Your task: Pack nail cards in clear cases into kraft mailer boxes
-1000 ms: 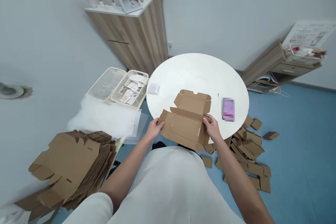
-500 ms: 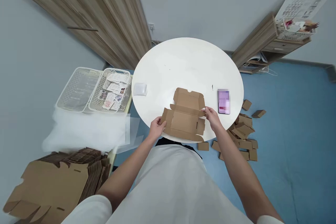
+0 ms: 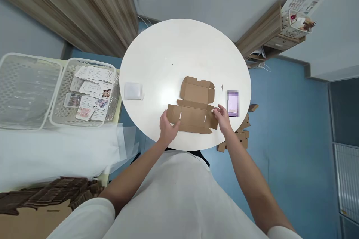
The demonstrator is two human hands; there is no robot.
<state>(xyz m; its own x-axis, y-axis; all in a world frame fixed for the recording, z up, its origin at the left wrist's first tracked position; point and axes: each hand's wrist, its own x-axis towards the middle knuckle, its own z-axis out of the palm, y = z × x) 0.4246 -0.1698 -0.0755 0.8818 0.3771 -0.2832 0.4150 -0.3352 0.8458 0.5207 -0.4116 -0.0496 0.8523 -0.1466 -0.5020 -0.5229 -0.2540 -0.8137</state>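
An unfolded brown cardboard box [image 3: 193, 116] lies near the front edge of the round white table [image 3: 179, 48]. Its lid panel points away from me, and two narrow slots show in the nearer panel. My left hand [image 3: 168, 127] grips the box's left end, thumb over the cardboard and fingers around the outer edge. At the right end, the fingers of my right hand [image 3: 222, 118] close on the side flap by the fold line. Just beyond that hand lies a phone [image 3: 233, 103] with a blurred purple screen.
A small clear packet [image 3: 133, 91] sits at the table's left. Left of it, a white basket [image 3: 112, 93] holds printed cards and packets. White sheets [image 3: 70, 153] and stacked flat cardboard [image 3: 36, 216] are lower left. Small brown boxes [image 3: 244, 134] lie on the floor at right.
The cardboard box has turned straighter to me, and its slots now show white. My left thumb has spread onto the panel; my right hand remains at the right end. The view has shifted.
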